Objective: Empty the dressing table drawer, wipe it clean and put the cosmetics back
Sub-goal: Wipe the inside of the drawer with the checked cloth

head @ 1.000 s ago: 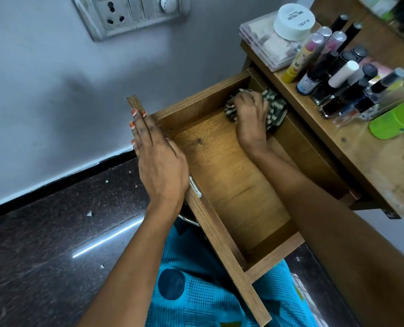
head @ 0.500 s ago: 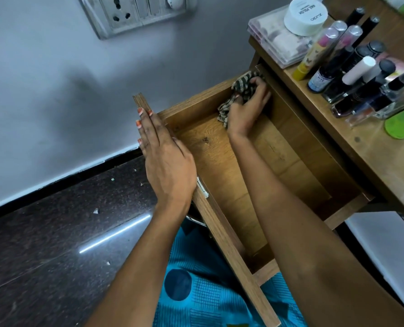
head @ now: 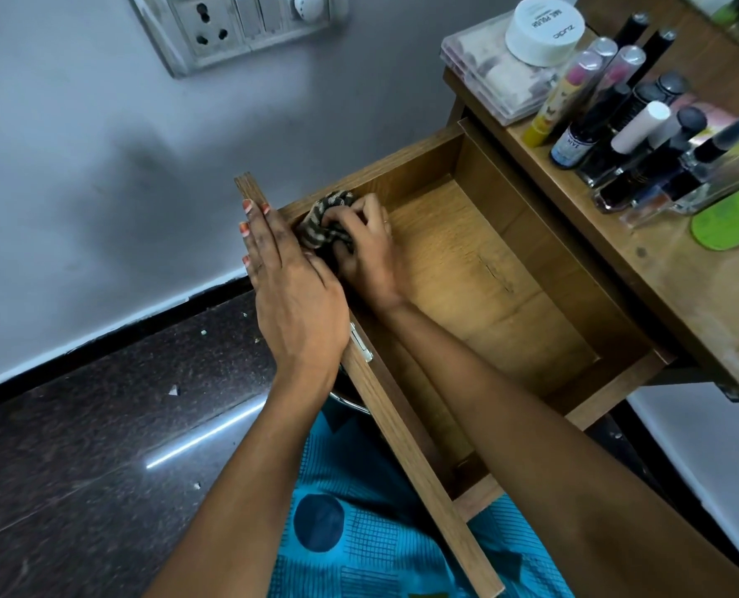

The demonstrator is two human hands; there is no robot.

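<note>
Grips a bunched, dark-and-pale patterned cloth (head: 324, 217) in the right hand (head: 365, 252), fingers curled round it, pressing it into the corner of the pulled-out wooden drawer (head: 467, 269) where the front panel meets the side nearest the wall; lays the left hand (head: 292, 295) flat along the top edge of the drawer front, fingers straight and together, holding nothing, just beside the right hand; orange-painted nails at its fingertips. On the desk (head: 704, 304) above the drawer, well apart from both hands: cosmetics (head: 618, 135) crowded together, bottles and tubes; a white jar (head: 542, 30) on a clear case (head: 480, 75); a green container (head: 734, 217) at the right edge. Behind, a wall socket (head: 229, 30); below, a dark polished floor (head: 78, 446).
</note>
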